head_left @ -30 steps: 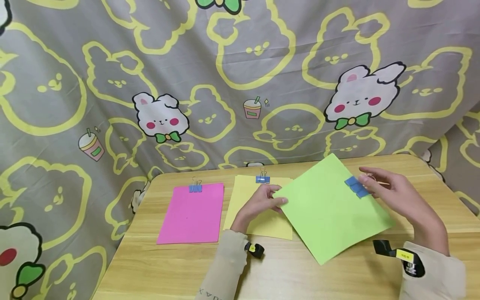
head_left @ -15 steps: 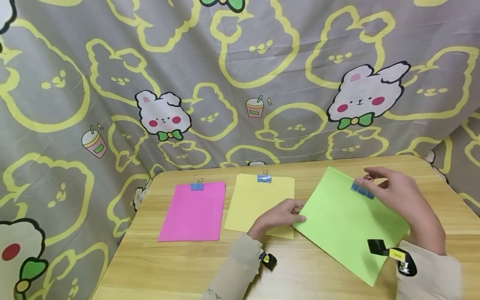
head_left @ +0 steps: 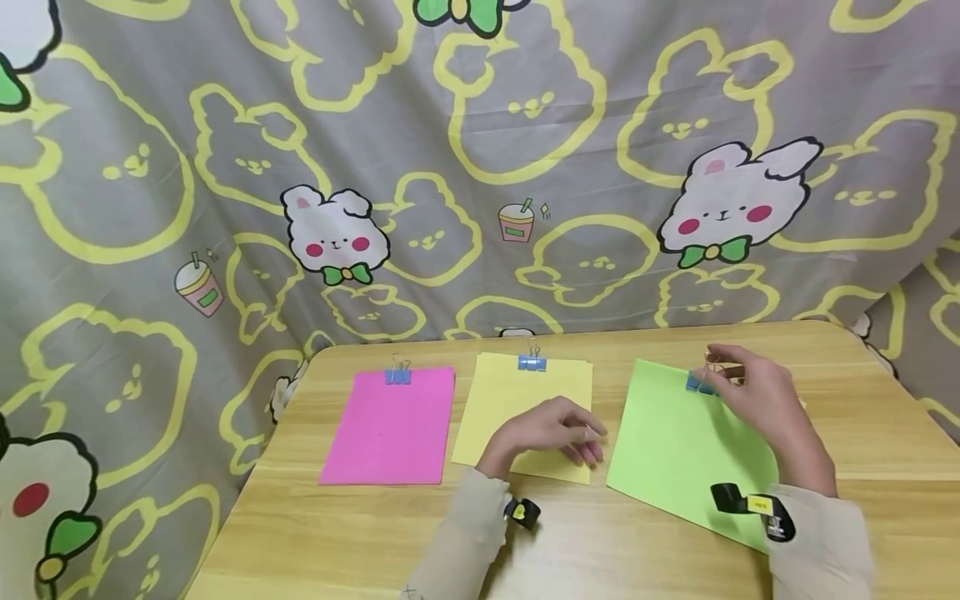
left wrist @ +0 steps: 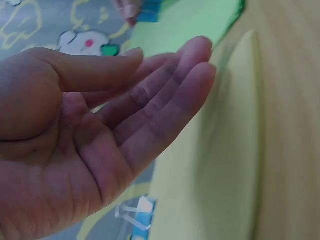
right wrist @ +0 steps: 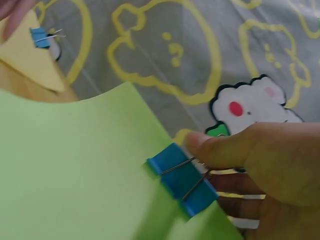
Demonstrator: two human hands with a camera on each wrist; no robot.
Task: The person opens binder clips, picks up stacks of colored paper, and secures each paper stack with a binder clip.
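My right hand (head_left: 761, 400) pinches the wire handles of a blue binder clip (right wrist: 182, 180) at the top edge of a green paper stack (head_left: 675, 450). Thumb and fingers lie on either side of the handles in the right wrist view. The green stack lies at the right of the table, slightly turned, its right part hidden under my hand and sleeve. My left hand (head_left: 551, 429) holds nothing, its fingers loosely bent over the right part of a yellow paper stack (head_left: 517, 400). That stack has its own blue binder clip (head_left: 532, 363) at the top edge.
A pink paper stack (head_left: 390, 429) lies at the left with a blue binder clip (head_left: 398, 377) on its top edge. The wooden table (head_left: 337, 533) ends at a grey patterned curtain (head_left: 450, 275) behind the papers.
The green stack has come down from a tilted position to the table, turning nearly in line with the other two. My left hand has let go of its left edge; my right hand stays at the clip.
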